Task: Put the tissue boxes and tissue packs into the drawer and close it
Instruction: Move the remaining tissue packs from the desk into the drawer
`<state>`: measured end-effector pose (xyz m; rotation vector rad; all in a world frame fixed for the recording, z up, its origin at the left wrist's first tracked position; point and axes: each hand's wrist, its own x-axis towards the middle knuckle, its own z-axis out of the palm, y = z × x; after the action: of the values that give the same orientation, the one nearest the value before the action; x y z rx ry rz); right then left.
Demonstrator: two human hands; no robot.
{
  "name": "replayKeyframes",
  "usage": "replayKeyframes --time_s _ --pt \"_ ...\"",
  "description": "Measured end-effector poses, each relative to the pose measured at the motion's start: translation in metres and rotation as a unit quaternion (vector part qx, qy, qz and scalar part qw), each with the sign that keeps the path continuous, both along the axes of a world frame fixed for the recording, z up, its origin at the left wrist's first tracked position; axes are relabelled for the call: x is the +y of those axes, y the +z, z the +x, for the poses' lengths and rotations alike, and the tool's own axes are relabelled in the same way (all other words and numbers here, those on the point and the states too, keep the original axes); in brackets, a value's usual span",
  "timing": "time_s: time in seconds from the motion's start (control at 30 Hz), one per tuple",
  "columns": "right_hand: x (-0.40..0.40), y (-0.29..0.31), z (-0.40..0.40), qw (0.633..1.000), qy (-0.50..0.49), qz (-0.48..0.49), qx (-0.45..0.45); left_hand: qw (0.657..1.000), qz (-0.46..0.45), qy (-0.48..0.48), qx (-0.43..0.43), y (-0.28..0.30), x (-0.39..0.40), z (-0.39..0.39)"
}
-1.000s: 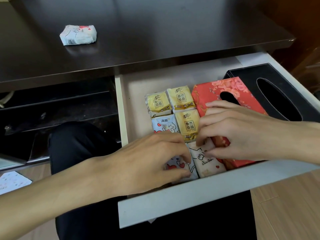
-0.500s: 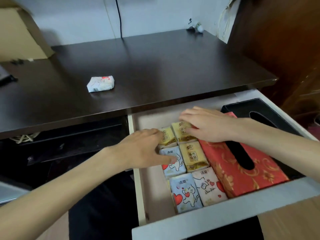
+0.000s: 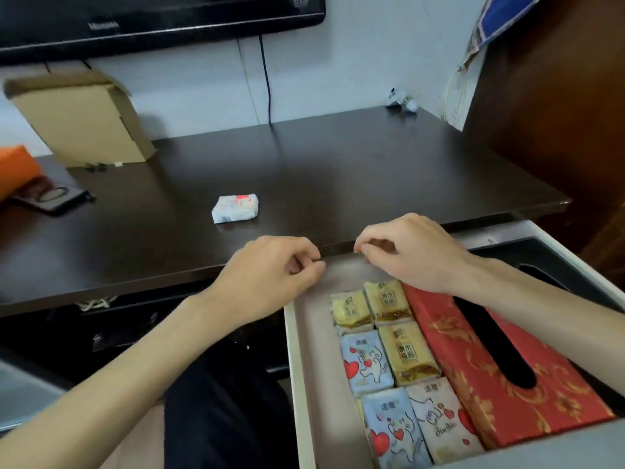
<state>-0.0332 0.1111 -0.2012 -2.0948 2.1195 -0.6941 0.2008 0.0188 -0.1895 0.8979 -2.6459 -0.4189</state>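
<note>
The white drawer stands pulled out under the dark desk. Inside lie a red patterned tissue box, a black tissue box to its right, and several small tissue packs, yellow and cat-printed, in two rows. One white tissue pack lies on the desktop, apart from both hands. My left hand hovers at the drawer's back left corner, fingers curled, holding nothing. My right hand hovers over the drawer's back, fingers curled and empty.
A cardboard box leans against the wall at back left, with an orange item and a dark case beside it. A monitor hangs above. A wooden cabinet rises on the right. My dark-clothed legs are under the desk.
Both hands lifted off the tissue packs and drew back to the rear edge of the drawer, fingers curling in. The camera tilted up, showing more of the desk and wall.
</note>
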Motion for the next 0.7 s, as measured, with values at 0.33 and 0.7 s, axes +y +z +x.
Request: replayKeyframes --time_s 0.33,0.7 --pt "-0.127 0.014 0.048 0.995 0.032 0.054 -0.076 0.970 0.074 0.216 -0.084 0.021 -0.142 0.035" --pt "-0.158 0.009 0.054 0.996 0.024 0.069 -0.048 0.991 0.035 0.124 -0.022 -0.009 -0.108 0.020"
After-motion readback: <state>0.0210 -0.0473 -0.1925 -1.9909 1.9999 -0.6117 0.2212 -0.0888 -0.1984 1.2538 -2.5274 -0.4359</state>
